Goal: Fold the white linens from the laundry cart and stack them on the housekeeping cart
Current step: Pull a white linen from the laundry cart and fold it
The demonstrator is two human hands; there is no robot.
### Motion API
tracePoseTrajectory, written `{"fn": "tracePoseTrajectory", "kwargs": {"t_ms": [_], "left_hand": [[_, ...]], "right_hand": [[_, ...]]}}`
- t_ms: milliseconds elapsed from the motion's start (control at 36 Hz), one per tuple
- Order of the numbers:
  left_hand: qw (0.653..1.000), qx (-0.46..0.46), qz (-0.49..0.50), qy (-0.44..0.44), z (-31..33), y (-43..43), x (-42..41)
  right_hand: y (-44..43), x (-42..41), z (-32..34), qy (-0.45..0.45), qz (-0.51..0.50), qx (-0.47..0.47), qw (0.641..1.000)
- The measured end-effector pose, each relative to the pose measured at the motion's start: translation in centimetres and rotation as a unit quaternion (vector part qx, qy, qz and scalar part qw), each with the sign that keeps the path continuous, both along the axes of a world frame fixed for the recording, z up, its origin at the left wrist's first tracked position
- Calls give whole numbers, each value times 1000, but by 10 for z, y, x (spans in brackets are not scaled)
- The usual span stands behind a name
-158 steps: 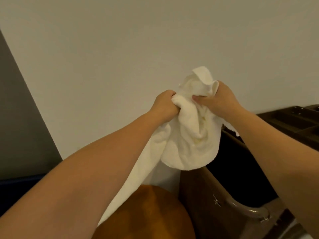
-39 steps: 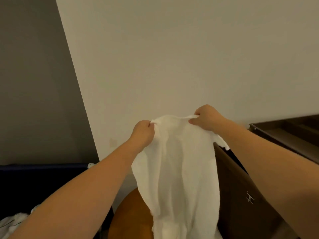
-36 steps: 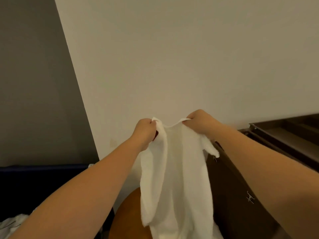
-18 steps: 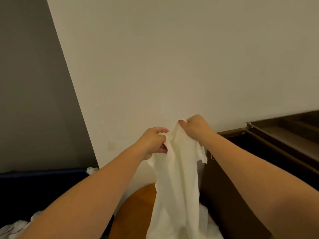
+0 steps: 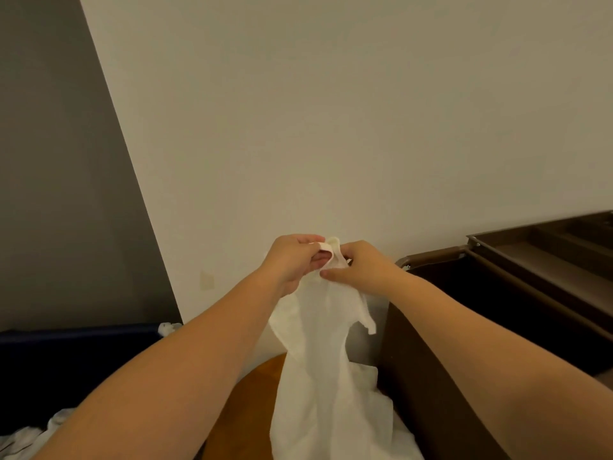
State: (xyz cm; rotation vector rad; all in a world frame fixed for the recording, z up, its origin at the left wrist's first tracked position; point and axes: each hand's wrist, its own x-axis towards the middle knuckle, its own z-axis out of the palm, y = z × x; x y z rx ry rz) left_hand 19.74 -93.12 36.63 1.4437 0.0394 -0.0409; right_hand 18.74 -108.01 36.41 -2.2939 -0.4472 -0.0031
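**match hem to hem before one hand takes both corners**

the white linen (image 5: pixel 325 376) hangs just left of the housekeeping cart (image 5: pixel 431 376). its top edge is held about level with the cart's top tray (image 5: pixel 547 257), and its tail runs out of view below. the left hand (image 5: pixel 292 260) and right hand (image 5: pixel 361 265) meet at that top edge, touching. the left hand's fingers are curled with the hem looped over them, and the right hand's thumb and fingers pinch the same bunch of cloth.

this looks like the first halving fold, with the corners being joined. to do it well, i'd line the hems up before trusting one hand with both corners. the free hand can then slide down the hanging side and smooth out the flap that sticks out toward the cart.

more white linens (image 5: pixel 23 439) lie in the dark blue laundry cart (image 5: pixel 66 353), well left of the housekeeping cart, so the job seems far from done.
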Motion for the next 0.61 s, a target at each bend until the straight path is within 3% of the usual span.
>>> {"fn": "tracePoseTrajectory", "kwargs": {"t_ms": [167, 278, 361, 472, 556, 611], "left_hand": [[997, 59, -54, -17, 6, -1, -5], [983, 154, -84, -52, 9, 3, -12], [947, 294, -68, -108, 7, 11, -13], [860, 476, -21, -181, 3, 21, -15], [897, 398, -62, -181, -2, 20, -16], [899, 378, -85, -205, -5, 15, -16]], "right_hand": [[0, 2, -7, -42, -75, 56, 995], [-4, 3, -4, -37, -88, 15, 995], [-6, 3, 3, -39, -88, -17, 995], [-12, 3, 18, -59, -72, -32, 995], [-15, 1, 27, -64, -49, -38, 996], [-15, 0, 30, -70, -39, -35, 996]]}}
